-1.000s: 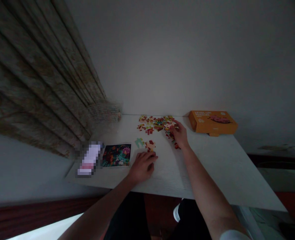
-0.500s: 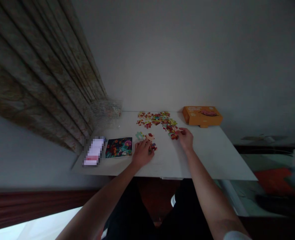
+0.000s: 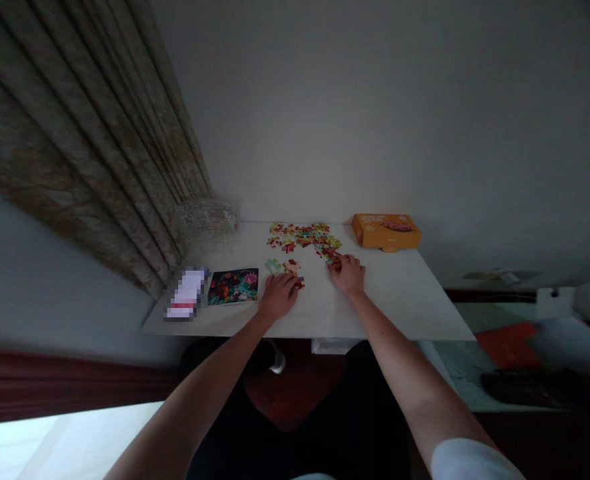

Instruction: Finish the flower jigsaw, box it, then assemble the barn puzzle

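Note:
My left hand [image 3: 277,296] lies palm down at the left middle of the white table [image 3: 395,300], fingers stretched over a few joined puzzle pieces that it partly covers. Just beyond its fingertips show a pink piece [image 3: 291,266] and a pale green piece [image 3: 273,266]. My right hand [image 3: 349,274] rests at the near right end of a heap of colourful puzzle pieces [image 3: 305,236]. Its fingers are bent round a reddish puzzle piece [image 3: 336,265], mostly hidden by them. Left of my left hand lies a dark, colourful picture sheet [image 3: 233,287].
An orange box [image 3: 387,232] stands at the back right against the wall. Clear bubble wrap [image 3: 207,223] sits at the back left by the curtain [image 3: 99,100]. A blurred-out phone [image 3: 187,293] lies near the left edge. Below the front edge are my legs.
The view has shifted, so the table things appear further left. My right hand has come slightly nearer to the left hand, its fingers more curled. My left hand's fingers lie flatter over the pieces.

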Action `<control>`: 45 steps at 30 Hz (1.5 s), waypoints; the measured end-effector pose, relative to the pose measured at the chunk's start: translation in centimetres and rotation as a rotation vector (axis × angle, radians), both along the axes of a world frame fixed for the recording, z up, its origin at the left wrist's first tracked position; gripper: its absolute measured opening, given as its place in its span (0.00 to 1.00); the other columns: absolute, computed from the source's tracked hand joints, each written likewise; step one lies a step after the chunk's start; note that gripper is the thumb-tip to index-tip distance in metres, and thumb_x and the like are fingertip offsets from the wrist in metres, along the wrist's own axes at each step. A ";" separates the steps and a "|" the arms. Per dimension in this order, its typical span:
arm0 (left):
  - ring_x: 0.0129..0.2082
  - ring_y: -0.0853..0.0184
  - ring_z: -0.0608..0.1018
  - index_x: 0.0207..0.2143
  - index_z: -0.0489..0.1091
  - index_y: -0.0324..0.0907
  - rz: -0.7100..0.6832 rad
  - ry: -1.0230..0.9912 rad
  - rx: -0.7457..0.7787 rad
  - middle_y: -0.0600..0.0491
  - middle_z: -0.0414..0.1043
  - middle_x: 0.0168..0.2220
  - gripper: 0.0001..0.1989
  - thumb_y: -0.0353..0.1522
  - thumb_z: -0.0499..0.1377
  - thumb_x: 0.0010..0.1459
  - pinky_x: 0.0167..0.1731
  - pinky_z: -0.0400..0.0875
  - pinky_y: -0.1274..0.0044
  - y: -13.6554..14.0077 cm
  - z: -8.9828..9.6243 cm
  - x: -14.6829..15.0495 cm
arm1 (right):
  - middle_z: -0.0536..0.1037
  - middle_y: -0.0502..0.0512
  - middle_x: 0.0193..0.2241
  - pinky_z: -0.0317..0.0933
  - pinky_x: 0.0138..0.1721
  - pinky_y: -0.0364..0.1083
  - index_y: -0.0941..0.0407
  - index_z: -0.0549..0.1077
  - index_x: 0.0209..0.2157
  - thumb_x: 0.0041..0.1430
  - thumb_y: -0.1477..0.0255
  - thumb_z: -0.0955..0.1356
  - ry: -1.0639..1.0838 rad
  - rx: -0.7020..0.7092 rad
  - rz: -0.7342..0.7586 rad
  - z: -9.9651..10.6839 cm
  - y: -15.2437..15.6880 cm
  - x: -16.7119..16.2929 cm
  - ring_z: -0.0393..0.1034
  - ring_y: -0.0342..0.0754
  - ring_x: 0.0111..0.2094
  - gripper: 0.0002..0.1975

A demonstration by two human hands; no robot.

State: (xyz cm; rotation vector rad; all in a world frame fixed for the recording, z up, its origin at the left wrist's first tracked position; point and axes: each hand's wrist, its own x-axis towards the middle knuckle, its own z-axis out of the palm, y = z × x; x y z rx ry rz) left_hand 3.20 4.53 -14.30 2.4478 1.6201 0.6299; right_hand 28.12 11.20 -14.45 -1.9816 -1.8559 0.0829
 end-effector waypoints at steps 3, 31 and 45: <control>0.63 0.56 0.72 0.57 0.73 0.45 0.017 0.003 -0.012 0.44 0.72 0.62 0.16 0.33 0.54 0.70 0.66 0.56 0.55 0.1 -0.1 0.0 | 0.74 0.71 0.55 0.58 0.52 0.58 0.58 0.72 0.60 0.68 0.64 0.63 0.049 -0.004 -0.111 -0.1 0.5 0.1 0.65 0.64 0.55 0.23; 0.56 0.56 0.76 0.54 0.74 0.42 -0.032 0.046 0.039 0.43 0.75 0.56 0.15 0.31 0.53 0.70 0.62 0.63 0.59 3.8 0.0 -2.2 | 0.77 0.68 0.57 0.50 0.55 0.58 0.57 0.73 0.59 0.70 0.59 0.62 -0.038 0.030 0.044 -0.2 3.9 -1.0 0.64 0.63 0.59 0.24; 0.54 0.56 0.76 0.51 0.75 0.42 -0.049 0.069 0.054 0.45 0.77 0.53 0.14 0.29 0.55 0.67 0.60 0.64 0.61 3.9 0.4 -2.1 | 0.78 0.64 0.53 0.51 0.60 0.58 0.56 0.76 0.54 0.64 0.65 0.68 0.046 0.078 0.122 0.0 2.8 -0.1 0.64 0.62 0.59 0.18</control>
